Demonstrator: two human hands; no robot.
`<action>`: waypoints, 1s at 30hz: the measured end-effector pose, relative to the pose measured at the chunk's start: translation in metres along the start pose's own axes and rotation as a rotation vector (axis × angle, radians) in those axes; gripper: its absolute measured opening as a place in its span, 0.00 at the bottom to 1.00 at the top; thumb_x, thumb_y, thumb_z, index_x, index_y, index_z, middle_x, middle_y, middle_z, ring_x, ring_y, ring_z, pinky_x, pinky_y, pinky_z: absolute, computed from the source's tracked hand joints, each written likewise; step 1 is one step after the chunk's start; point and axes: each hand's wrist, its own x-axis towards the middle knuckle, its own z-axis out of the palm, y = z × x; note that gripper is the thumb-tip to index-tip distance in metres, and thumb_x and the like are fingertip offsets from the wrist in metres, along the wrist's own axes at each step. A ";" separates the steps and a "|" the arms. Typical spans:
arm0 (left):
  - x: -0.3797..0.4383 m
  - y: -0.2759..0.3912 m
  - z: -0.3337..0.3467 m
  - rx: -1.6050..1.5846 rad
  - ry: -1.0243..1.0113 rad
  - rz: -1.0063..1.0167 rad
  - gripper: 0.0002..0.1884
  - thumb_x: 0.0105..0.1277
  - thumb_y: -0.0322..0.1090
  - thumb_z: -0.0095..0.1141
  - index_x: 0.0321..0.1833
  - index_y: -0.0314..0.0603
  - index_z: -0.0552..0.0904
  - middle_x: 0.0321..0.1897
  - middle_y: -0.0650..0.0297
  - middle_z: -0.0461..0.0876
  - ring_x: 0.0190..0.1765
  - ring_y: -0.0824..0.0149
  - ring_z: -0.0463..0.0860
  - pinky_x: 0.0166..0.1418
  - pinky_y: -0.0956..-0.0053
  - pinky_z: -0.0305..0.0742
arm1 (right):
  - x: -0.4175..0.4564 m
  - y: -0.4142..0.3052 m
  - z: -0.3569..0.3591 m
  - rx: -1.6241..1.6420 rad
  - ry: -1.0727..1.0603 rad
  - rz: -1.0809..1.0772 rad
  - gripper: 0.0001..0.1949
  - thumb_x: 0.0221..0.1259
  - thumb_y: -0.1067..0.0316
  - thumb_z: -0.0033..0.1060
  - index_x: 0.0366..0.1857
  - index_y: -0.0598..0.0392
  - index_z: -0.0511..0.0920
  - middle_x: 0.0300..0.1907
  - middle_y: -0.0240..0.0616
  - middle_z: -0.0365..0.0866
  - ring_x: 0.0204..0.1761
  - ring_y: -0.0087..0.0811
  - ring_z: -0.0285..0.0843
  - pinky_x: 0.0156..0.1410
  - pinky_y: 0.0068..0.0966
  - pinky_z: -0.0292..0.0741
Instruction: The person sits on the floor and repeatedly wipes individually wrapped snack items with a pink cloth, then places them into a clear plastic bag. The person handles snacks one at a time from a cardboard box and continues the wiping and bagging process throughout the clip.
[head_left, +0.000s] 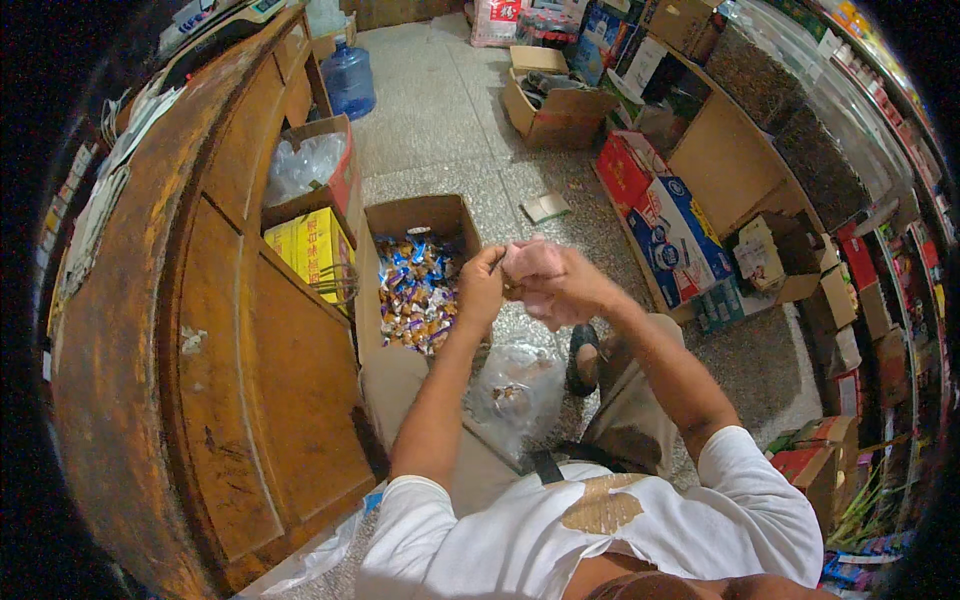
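A crumpled pink cloth (535, 261) is bunched up between my two hands, above the floor. My right hand (583, 286) grips it from the right, with folds hanging below the fingers. At its left edge, my left hand (478, 291) has thumb and fingers pinched together; anything else between them is hidden. Beneath and left of my left hand stands an open cardboard box (439, 210) holding many wrapped candies (416, 296) in blue, purple and gold wrappers. A clear plastic bag (517, 382) with a few small brownish pieces inside lies between my legs.
A wooden counter (300, 390) runs along the left. Beside it are a yellow box (311, 251), a carton of plastic bags (307, 161) and a blue water jug (349, 81). Red and blue cartons (667, 225) line the right. A small flat packet (546, 208) lies on the floor.
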 end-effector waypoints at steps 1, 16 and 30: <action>-0.002 0.001 -0.002 0.069 0.006 -0.038 0.04 0.71 0.28 0.54 0.41 0.38 0.81 0.33 0.73 0.80 0.35 0.80 0.75 0.40 0.80 0.72 | 0.002 -0.002 0.014 -0.038 0.068 -0.129 0.17 0.54 0.62 0.69 0.46 0.55 0.82 0.38 0.36 0.85 0.38 0.24 0.80 0.44 0.27 0.79; -0.010 0.005 0.015 -0.588 0.092 -0.046 0.24 0.75 0.46 0.51 0.67 0.41 0.68 0.59 0.60 0.75 0.60 0.64 0.76 0.66 0.62 0.71 | 0.025 -0.028 0.025 -0.615 0.763 -0.446 0.24 0.43 0.70 0.73 0.50 0.52 0.78 0.43 0.44 0.83 0.46 0.47 0.83 0.50 0.36 0.78; -0.002 0.016 -0.022 -1.011 -0.035 -0.081 0.25 0.77 0.51 0.43 0.69 0.42 0.67 0.60 0.55 0.75 0.58 0.49 0.79 0.63 0.53 0.76 | -0.021 -0.012 0.059 -0.663 0.037 -0.499 0.29 0.42 0.68 0.76 0.54 0.45 0.78 0.46 0.43 0.82 0.45 0.47 0.83 0.47 0.39 0.78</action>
